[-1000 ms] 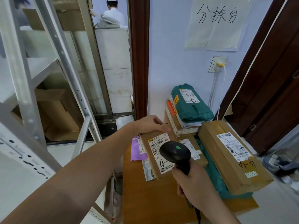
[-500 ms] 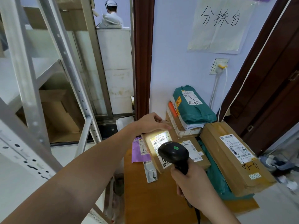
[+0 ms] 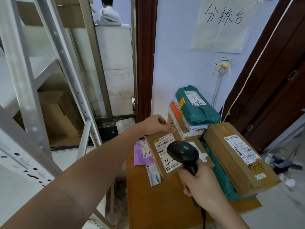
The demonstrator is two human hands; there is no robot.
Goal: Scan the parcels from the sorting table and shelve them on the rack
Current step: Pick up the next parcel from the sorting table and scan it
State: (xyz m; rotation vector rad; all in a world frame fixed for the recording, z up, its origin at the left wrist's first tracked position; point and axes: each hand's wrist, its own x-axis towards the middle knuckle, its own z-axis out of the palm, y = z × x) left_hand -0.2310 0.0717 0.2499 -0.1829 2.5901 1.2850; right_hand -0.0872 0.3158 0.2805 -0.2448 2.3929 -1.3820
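Scan step in hand: left hand (image 3: pixel 156 125) gripping far end of brown parcel (image 3: pixel 158 156) tilted above sorting table (image 3: pixel 158 205), right hand (image 3: pixel 200 185) clasping scanner (image 3: pixel 182 152) over its label; next, likely carrying left of table to rack (image 3: pixel 49 83); more parcels stacked behind, against lilac wall (image 3: pixel 178 52).

Pale lilac wall (image 3: pixel 178 63) ahead of me, hand-lettered paper sign (image 3: pixel 221 23) taped high.

Below the sign I see a socket (image 3: pixel 222 66); dark wooden doorframes (image 3: pixel 145 55) flank the wall, one each side.
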